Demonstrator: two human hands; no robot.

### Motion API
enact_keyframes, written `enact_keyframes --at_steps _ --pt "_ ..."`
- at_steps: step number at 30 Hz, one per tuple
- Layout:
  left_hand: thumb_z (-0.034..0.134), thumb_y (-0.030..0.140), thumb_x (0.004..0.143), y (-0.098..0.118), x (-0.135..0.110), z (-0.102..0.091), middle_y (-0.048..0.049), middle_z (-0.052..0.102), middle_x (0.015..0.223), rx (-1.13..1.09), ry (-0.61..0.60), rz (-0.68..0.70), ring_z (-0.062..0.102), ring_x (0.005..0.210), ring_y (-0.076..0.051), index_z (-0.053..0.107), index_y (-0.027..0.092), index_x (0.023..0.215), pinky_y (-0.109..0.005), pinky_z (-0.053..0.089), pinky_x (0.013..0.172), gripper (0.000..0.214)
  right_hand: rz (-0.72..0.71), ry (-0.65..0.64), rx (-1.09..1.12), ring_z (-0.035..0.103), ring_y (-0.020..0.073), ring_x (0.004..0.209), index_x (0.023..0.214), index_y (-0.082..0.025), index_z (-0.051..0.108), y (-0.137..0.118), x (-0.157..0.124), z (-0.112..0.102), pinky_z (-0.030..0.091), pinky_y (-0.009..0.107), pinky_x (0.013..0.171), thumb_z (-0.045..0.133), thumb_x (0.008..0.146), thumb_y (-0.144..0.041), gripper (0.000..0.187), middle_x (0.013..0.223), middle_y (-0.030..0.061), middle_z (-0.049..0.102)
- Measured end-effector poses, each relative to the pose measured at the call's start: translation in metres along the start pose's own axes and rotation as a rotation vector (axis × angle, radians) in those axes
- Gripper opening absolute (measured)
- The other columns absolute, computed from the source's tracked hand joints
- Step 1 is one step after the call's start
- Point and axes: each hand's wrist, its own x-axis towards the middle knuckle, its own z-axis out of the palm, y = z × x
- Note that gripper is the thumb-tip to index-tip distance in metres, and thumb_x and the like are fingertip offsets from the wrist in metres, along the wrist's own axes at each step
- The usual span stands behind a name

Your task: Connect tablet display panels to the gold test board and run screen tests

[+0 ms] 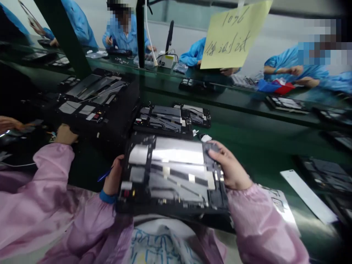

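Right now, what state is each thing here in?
tablet: back off, insides showing, held at both edges.
left hand: shut on tablet's left edge, blue pen tucked in.
right hand: shut on tablet's right edge.
second tablet: open, lying flat on green belt.
yellow note: hanging.

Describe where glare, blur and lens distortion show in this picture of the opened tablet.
Head view: glare whitens the silver plates of the opened tablet, gripped by the left hand and right hand; head view: the corners darken and smear, blurring the white strip at right.
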Motion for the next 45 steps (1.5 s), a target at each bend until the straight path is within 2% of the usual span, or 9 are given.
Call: enact_keyframes --at_steps 3,6,10,14,17,21,29,39,45 --pt "0.044 0.033 0.089 -0.005 -0.012 -0.014 -0.0067 0.07 0.09 -0.271 -0.061 -0.132 0.067 0.072 -0.017 0.053 0.016 0.089 -0.031 0.056 0.062 0.019 0.126 -0.014 -0.033 0.056 0.009 0.054 0.091 -0.023 0.059 0.042 -0.029 -0.006 0.047 0.02 0.049 0.086 0.052 -0.035 0.049 0.072 -0.0054 0.061" --pt "0.067 0.039 0.075 -0.015 -0.02 -0.019 -0.0092 0.067 0.118 -0.417 -0.162 -0.298 0.068 0.085 -0.02 0.049 0.022 0.09 -0.029 0.056 0.062 0.029 0.139 0.011 -0.085 0.059 0.0129 0.063 0.093 -0.023 0.056 0.085 -0.039 -0.012 0.051 0.025 0.058 0.082 0.058 -0.044 0.048 0.076 -0.0026 0.062" --pt "0.069 0.041 0.075 -0.025 -0.02 -0.018 -0.011 0.064 0.122 -0.292 -0.123 -0.282 0.062 0.109 -0.024 0.051 0.022 0.092 -0.034 0.053 0.083 0.032 -0.049 0.066 -0.362 0.062 0.0234 0.1 0.114 -0.022 0.052 0.116 -0.042 -0.021 0.051 0.041 0.088 0.065 0.074 -0.057 0.055 0.113 0.0096 0.061" --pt "0.064 0.042 0.078 -0.018 -0.022 -0.015 -0.0113 0.065 0.116 -0.053 -0.125 -0.145 0.06 0.109 -0.024 0.052 0.02 0.092 -0.039 0.046 0.095 0.028 -0.34 -0.019 -0.9 0.029 0.0338 0.14 0.145 -0.023 0.028 0.122 -0.058 -0.019 0.033 0.053 0.11 0.068 0.073 -0.054 0.088 0.153 0.0165 0.024" --pt "0.062 0.04 0.079 -0.01 -0.027 -0.014 -0.007 0.065 0.104 0.142 -0.147 -0.087 0.063 0.092 -0.02 0.052 0.021 0.092 -0.035 0.048 0.086 0.025 -0.381 -0.076 -1.163 0.02 0.0381 0.143 0.146 -0.025 0.03 0.131 -0.071 -0.011 0.028 0.06 0.111 0.068 0.076 -0.047 0.082 0.157 0.0155 0.015" --pt "0.063 0.037 0.077 -0.004 -0.03 -0.014 -0.003 0.062 0.093 0.195 -0.184 -0.108 0.06 0.077 -0.016 0.052 0.021 0.09 -0.031 0.048 0.076 0.023 -0.416 -0.083 -1.122 0.024 0.0355 0.143 0.139 -0.025 0.042 0.145 -0.076 -0.003 0.034 0.056 0.109 0.057 0.086 -0.041 0.057 0.157 0.0144 0.012" --pt "0.067 0.041 0.074 0.001 -0.028 -0.019 -0.007 0.063 0.105 0.06 -0.165 -0.155 0.06 0.075 -0.016 0.051 0.02 0.085 -0.033 0.05 0.075 0.029 -0.463 -0.005 -1.045 0.03 0.0356 0.139 0.115 -0.019 0.06 0.148 -0.073 0.002 0.035 0.058 0.107 0.049 0.089 -0.034 0.032 0.154 0.016 0.022" --pt "0.069 0.045 0.072 -0.001 -0.014 -0.025 -0.0068 0.062 0.102 -0.014 -0.225 -0.292 0.061 0.084 -0.018 0.051 0.019 0.084 -0.031 0.05 0.072 0.035 -0.524 0.009 -1.211 0.013 0.0405 0.144 0.087 -0.017 0.055 0.149 -0.08 0.02 0.026 0.069 0.104 0.053 0.085 -0.025 0.009 0.148 0.0187 0.036" --pt "0.073 0.037 0.067 -0.001 -0.008 -0.028 -0.0003 0.057 0.081 0.111 -0.184 -0.152 0.056 0.072 -0.015 0.054 0.019 0.075 -0.028 0.045 0.068 0.028 -0.54 -0.102 -1.154 0.02 0.0402 0.143 0.086 -0.018 0.056 0.151 -0.078 0.029 0.017 0.074 0.105 0.053 0.082 -0.019 0.004 0.143 0.0157 0.046"
